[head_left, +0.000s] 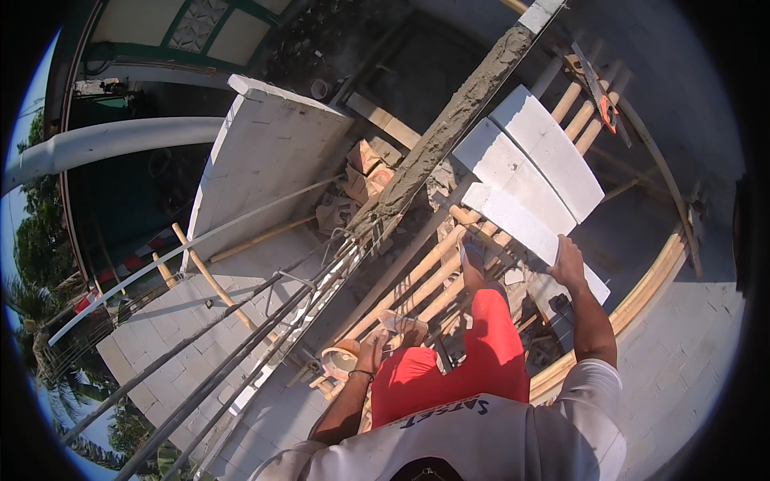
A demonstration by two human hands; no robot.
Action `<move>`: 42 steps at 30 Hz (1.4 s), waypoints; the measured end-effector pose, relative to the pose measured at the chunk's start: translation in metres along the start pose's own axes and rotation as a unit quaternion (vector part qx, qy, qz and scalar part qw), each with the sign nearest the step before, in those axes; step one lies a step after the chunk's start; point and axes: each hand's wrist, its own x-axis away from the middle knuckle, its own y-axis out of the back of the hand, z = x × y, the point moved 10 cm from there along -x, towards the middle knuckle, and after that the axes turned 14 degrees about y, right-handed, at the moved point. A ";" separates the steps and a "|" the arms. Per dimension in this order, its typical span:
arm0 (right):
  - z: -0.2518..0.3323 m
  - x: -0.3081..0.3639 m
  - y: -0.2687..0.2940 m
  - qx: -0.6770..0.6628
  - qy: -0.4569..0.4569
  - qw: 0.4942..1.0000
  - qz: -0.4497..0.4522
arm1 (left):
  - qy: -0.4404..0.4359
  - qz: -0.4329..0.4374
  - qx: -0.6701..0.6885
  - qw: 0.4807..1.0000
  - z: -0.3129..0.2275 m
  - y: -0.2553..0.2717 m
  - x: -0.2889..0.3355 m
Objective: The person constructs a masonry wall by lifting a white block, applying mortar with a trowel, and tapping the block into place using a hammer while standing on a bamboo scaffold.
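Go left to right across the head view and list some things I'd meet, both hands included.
Thick pale pipe, orange-rimmed round container, left hand, red trousers, right hand on a white block, orange saw handle.

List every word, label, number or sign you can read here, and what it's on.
White shirt: dark lettering, legible, but I won't copy it out.
Same shirt, lower: a dark round print with no readable words.
Orange-handled saw: any marking is too small to read.
No other readable text shows.
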 end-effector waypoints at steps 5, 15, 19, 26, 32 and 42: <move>0.093 0.075 0.040 0.004 0.033 0.999 0.039 | -0.015 0.005 0.007 1.000 0.014 0.040 0.033; 0.313 0.187 0.112 0.053 0.185 0.978 0.077 | -0.067 -0.069 0.062 0.993 0.078 0.196 0.087; 0.420 0.217 0.130 0.053 0.247 0.962 0.100 | -0.067 -0.110 0.197 0.972 0.152 0.277 0.105; 0.610 0.248 0.123 0.096 0.387 0.911 0.110 | -0.003 -0.195 0.459 0.867 0.353 0.343 0.128; 0.766 0.264 0.113 0.116 0.476 0.868 0.085 | 0.049 -0.139 0.599 0.787 0.562 0.277 0.097; 0.953 0.238 0.079 0.201 0.590 0.781 0.037 | 0.127 -0.078 0.700 0.699 0.649 0.098 0.107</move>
